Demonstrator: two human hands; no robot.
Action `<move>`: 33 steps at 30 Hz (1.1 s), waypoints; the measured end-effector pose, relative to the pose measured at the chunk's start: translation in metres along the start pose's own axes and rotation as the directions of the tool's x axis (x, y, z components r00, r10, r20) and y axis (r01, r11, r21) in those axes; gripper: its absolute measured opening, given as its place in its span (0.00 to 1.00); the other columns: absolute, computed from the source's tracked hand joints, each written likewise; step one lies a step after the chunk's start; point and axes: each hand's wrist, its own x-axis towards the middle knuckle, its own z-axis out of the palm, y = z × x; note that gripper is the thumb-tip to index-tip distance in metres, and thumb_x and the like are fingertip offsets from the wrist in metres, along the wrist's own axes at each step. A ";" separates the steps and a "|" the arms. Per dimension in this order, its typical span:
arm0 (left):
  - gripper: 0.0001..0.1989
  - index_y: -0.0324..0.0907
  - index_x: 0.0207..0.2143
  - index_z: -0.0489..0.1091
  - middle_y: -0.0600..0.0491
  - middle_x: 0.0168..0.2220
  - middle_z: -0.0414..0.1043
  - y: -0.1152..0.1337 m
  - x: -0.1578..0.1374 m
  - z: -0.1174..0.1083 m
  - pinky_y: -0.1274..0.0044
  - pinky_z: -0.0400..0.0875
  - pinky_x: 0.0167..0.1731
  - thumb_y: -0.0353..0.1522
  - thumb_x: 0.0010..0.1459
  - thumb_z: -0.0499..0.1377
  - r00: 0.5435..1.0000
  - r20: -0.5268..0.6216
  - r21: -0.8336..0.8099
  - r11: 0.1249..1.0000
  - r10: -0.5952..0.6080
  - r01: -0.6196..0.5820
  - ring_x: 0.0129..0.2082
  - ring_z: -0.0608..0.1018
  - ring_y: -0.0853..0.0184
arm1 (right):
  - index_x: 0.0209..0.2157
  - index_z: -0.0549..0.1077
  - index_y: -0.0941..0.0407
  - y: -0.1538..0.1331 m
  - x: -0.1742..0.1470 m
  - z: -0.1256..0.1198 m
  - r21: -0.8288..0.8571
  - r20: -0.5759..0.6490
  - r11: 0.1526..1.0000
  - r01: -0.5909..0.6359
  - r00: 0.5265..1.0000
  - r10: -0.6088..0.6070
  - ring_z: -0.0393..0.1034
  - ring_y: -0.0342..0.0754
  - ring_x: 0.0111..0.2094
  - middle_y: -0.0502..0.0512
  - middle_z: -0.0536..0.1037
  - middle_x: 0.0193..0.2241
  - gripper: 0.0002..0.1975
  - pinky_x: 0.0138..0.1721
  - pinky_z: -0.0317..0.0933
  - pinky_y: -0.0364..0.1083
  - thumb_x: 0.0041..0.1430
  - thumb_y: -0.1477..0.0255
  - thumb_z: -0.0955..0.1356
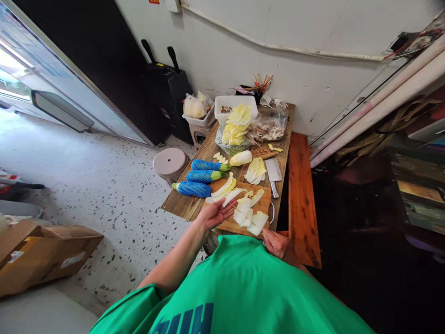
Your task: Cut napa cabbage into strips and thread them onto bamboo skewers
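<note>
My left hand (215,214) is palm up at the cutting board's (229,225) left side, its fingers stretched and apart. Its fingertips are beside the pointed end of a thin skewer (233,206) that carries cut pieces of napa cabbage (243,213). At the board's front right corner my right hand (276,242) is closed around the skewer's other end, mostly hidden by the fingers. Loose cabbage leaves (225,186) lie on the board just beyond my left hand. More leaf pieces (255,171) are stacked behind the board.
A cleaver (274,171) lies right of the board. Several zucchini in blue foam nets (193,189) lie left. Farther back are a cabbage heart (241,158), bare skewers (266,151), bagged mushrooms (269,127) and a white tub (236,101). A stool (170,161) stands left; a wooden bench (301,199) right.
</note>
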 end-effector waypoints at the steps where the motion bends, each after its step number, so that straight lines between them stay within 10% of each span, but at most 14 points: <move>1: 0.06 0.35 0.38 0.64 0.42 0.38 0.74 0.000 0.000 0.000 0.70 0.73 0.36 0.28 0.58 0.50 1.000 0.003 0.002 1.000 -0.002 0.002 0.38 0.77 0.61 | 0.37 0.73 0.57 0.000 0.000 0.000 0.001 0.003 1.000 -0.001 1.000 0.001 0.74 0.47 0.29 0.56 0.78 0.28 0.16 0.28 0.64 0.41 0.63 0.73 0.55; 33: 0.07 0.36 0.37 0.67 0.43 0.40 0.72 0.000 -0.004 0.007 0.77 0.73 0.27 0.28 0.54 0.56 0.989 0.118 0.157 0.982 0.088 -0.106 0.39 0.76 0.62 | 0.38 0.73 0.57 -0.002 0.004 0.004 -0.052 -0.047 0.999 -0.002 0.999 -0.001 0.74 0.46 0.29 0.55 0.78 0.28 0.16 0.30 0.65 0.40 0.62 0.74 0.55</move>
